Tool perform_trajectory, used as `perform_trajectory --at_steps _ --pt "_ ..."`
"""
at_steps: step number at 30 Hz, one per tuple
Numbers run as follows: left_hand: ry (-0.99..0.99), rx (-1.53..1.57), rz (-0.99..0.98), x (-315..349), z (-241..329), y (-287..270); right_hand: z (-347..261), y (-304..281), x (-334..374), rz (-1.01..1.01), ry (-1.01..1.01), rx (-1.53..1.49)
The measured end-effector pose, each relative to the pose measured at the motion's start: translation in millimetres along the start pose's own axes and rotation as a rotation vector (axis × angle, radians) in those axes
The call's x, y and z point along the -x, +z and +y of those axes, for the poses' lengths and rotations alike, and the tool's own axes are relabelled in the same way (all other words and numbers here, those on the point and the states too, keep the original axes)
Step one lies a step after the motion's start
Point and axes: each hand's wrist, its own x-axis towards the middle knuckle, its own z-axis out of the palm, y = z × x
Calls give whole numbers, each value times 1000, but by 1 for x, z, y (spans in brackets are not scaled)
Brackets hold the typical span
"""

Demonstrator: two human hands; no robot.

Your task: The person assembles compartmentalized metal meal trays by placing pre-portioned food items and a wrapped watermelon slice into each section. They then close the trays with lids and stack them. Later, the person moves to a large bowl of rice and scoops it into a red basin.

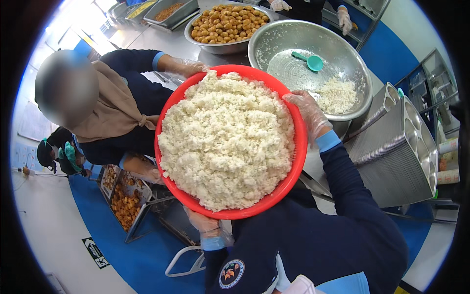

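Note:
A round red basin point(300, 147) heaped with white cooked rice point(227, 142) is held up in front of me. My right hand point(311, 111), in a clear plastic glove, grips its upper right rim with the fingers curled over the edge. At the lower left rim is my left hand point(207, 224), also gloved, closed around the basin's edge with its fingertips partly hidden under it. A co-worker on the left holds the other side, one gloved hand point(185, 67) at the upper left rim and the other gloved hand point(146, 169) at the left rim.
Behind stands a large metal bowl point(360, 63) with leftover rice and a green scoop point(314, 62). Beside it is a bowl of small round brown food point(227, 27). Stacked metal trays point(391, 157) stand right. Food trays point(128, 201) sit lower left. Another person's gloved hand point(344, 20) shows beyond.

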Motion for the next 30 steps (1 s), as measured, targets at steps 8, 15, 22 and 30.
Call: perform_trajectory --at_steps 8,15,22,30 --pt "9 -147 31 -1 18 -3 54 -11 63 123 -107 81" --pt "242 -377 -75 -58 18 -51 59 -17 56 6 -236 258" --pt "79 -191 4 -65 15 -52 41 -14 43 36 -141 382" --pt "327 -380 -68 -77 34 -38 36 -10 33 35 12 62"
